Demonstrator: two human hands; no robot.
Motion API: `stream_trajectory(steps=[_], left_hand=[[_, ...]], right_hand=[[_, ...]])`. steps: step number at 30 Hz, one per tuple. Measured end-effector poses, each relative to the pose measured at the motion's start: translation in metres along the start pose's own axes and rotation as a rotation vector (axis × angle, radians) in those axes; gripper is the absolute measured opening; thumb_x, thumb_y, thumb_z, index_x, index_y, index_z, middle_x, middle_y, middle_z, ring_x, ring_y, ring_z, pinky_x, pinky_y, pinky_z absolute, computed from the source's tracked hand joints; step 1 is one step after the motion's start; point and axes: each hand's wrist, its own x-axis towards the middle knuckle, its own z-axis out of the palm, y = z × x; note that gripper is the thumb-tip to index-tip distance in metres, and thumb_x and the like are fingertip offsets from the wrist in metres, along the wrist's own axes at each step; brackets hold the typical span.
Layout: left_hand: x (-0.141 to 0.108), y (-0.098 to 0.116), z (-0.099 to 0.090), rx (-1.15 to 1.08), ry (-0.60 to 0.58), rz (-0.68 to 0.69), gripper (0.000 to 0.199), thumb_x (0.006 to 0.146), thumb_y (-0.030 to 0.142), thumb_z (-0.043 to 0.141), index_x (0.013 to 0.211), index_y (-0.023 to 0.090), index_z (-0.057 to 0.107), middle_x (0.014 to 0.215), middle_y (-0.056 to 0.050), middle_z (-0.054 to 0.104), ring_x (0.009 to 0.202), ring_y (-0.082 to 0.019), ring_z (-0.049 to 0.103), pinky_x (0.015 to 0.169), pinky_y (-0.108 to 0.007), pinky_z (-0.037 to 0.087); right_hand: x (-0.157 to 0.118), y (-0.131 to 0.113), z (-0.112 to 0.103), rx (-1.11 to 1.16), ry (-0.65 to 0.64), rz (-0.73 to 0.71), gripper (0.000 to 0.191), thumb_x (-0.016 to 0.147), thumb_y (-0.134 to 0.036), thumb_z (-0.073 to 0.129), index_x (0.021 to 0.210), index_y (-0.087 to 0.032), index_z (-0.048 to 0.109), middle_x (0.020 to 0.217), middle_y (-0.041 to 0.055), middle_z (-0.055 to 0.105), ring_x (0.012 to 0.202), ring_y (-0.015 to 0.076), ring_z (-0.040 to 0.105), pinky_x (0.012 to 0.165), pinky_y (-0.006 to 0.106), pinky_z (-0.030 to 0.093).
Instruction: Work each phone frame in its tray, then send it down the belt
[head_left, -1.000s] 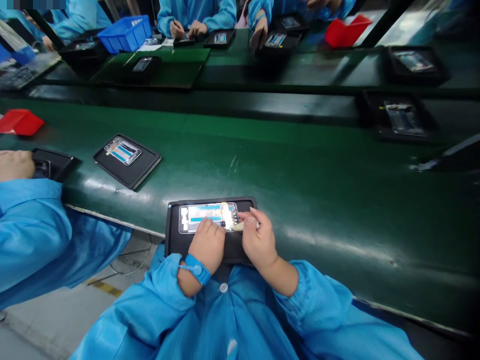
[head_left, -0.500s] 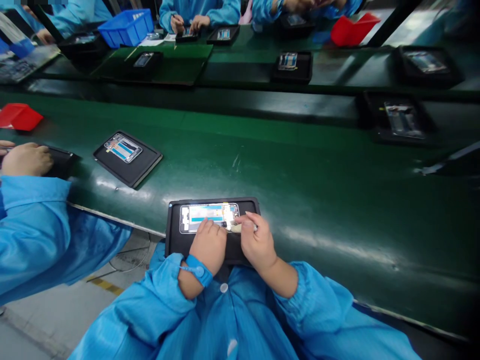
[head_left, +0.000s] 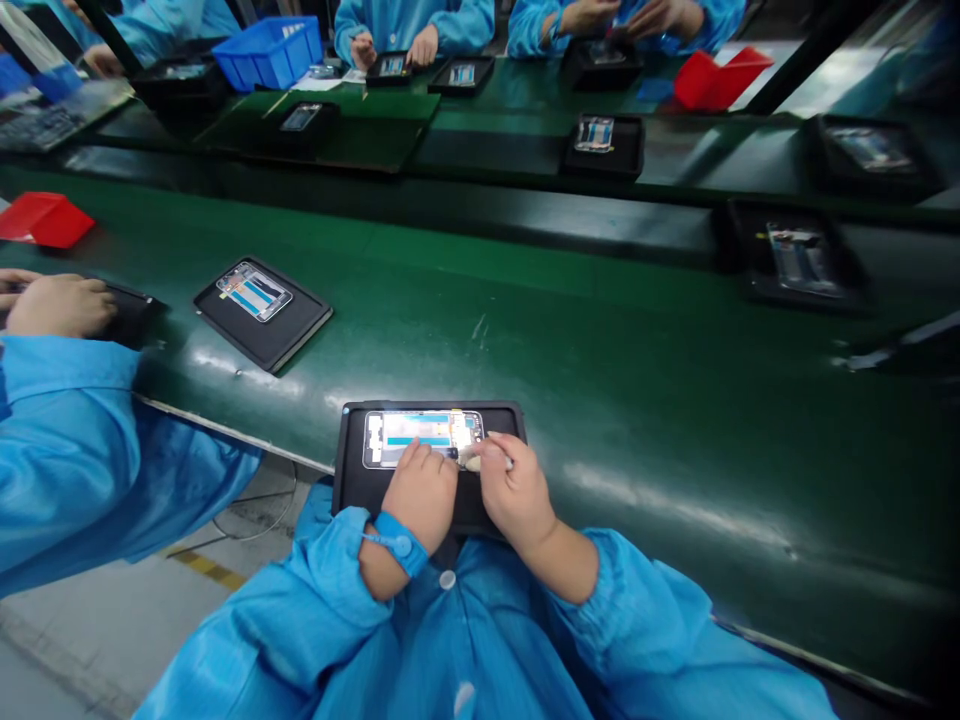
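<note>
A black tray [head_left: 360,490] lies at the near edge of the green bench, in front of my body. In its upper part rests an opened phone frame [head_left: 397,425] with bright white and blue parts. My left hand [head_left: 421,490], with a blue wrist strap, has its fingers together on the phone's lower edge; whether they hold anything is hidden. My right hand [head_left: 517,490] pinches a small pale tool [head_left: 506,463] by the right end of the phone, its tip pointing left near my left fingertips.
On the green bench [head_left: 637,400], a second black tray with a phone [head_left: 259,315] lies to the left. A co-worker's hand [head_left: 64,305] and a red bin [head_left: 49,220] are further left. Across stand more trays, a blue basket [head_left: 270,55] and co-workers' hands.
The whole view has shifted slightly. My hands stay at the phone with only small finger movement. Across the bench, a co-worker's hands have moved apart around a tray.
</note>
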Motion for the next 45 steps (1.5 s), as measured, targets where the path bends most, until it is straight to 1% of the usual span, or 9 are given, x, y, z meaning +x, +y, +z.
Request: stream_trajectory(steps=[6,9,13,16,18,29,33,39,45], left_hand=[[0.0,-0.001,0.001,0.015,0.015,0.022,0.018,0.079,0.01,0.044,0.087,0.011,0.06,0.08,-0.007,0.061,0.089,-0.021,0.054,0.095,-0.039,0.036],[0.0,-0.004,0.005,0.006,0.057,0.029,0.018,0.079,0.01,0.045,0.086,0.011,0.06,0.08,-0.006,0.061,0.089,-0.021,0.054,0.094,-0.039,0.037],[0.001,-0.009,0.01,-0.039,0.126,0.001,0.015,0.08,0.013,0.045,0.079,0.014,0.061,0.078,-0.006,0.061,0.089,-0.021,0.054,0.092,-0.039,0.038],[0.0,-0.01,0.012,-0.063,0.176,-0.009,0.017,0.082,0.017,0.044,0.076,0.015,0.06,0.076,-0.005,0.061,0.088,-0.021,0.053,0.089,-0.04,0.04],[0.0,-0.01,0.01,-0.071,0.173,-0.015,0.018,0.082,0.017,0.044,0.075,0.015,0.06,0.075,-0.005,0.06,0.088,-0.021,0.053,0.087,-0.04,0.041],[0.039,-0.027,-0.008,0.061,0.002,-0.188,0.028,0.083,0.027,0.044,0.107,0.025,0.058,0.098,-0.008,0.057,0.102,-0.028,0.044,0.09,-0.05,0.034],[0.039,-0.034,-0.011,0.068,-0.05,-0.125,0.025,0.082,0.028,0.046,0.1,0.032,0.062,0.096,-0.006,0.057,0.097,-0.024,0.047,0.092,-0.047,0.032],[0.049,-0.063,-0.006,0.006,-0.129,-0.047,0.033,0.08,0.039,0.037,0.084,0.025,0.067,0.086,-0.004,0.062,0.084,-0.023,0.052,0.083,-0.04,0.037],[0.067,-0.078,-0.012,-0.101,-0.198,-0.018,0.035,0.073,0.044,0.035,0.076,0.024,0.065,0.085,-0.003,0.066,0.088,-0.023,0.057,0.084,-0.037,0.04]], right_hand=[[0.01,-0.009,0.006,-0.093,-0.073,-0.242,0.031,0.09,-0.028,0.031,0.072,-0.018,0.054,0.062,0.0049,0.06,0.057,0.0166,0.057,0.057,0.026,0.047],[0.01,-0.007,0.009,-0.051,-0.075,-0.234,0.031,0.089,-0.029,0.032,0.068,-0.02,0.053,0.06,0.0043,0.058,0.057,0.0166,0.056,0.057,0.026,0.047],[0.011,0.0,0.01,0.121,-0.115,0.15,0.029,0.086,-0.04,0.035,0.074,-0.02,0.052,0.061,0.0032,0.058,0.054,0.0164,0.057,0.053,0.027,0.048],[0.014,0.005,0.01,0.336,-0.008,0.539,0.037,0.085,-0.048,0.033,0.094,-0.016,0.048,0.067,0.0037,0.06,0.044,0.014,0.054,0.042,0.025,0.047],[0.014,0.007,0.012,0.44,0.053,0.634,0.044,0.083,-0.053,0.034,0.101,-0.014,0.043,0.069,0.0036,0.061,0.042,0.013,0.053,0.04,0.025,0.047],[0.011,0.011,0.021,0.525,0.011,0.69,0.045,0.083,-0.052,0.039,0.107,-0.014,0.045,0.072,0.0035,0.061,0.047,0.0129,0.055,0.045,0.025,0.048],[0.01,0.008,0.024,0.469,0.034,0.664,0.042,0.085,-0.047,0.038,0.109,-0.014,0.046,0.077,0.0061,0.061,0.059,0.0151,0.059,0.054,0.027,0.049],[0.021,0.001,0.026,0.332,-0.062,0.597,0.036,0.088,-0.039,0.038,0.112,-0.015,0.049,0.091,0.0079,0.062,0.083,0.0171,0.06,0.076,0.029,0.047],[0.032,-0.006,0.019,0.252,-0.082,0.603,0.038,0.088,-0.038,0.036,0.115,-0.014,0.049,0.093,0.0094,0.063,0.088,0.0209,0.059,0.08,0.034,0.046]])
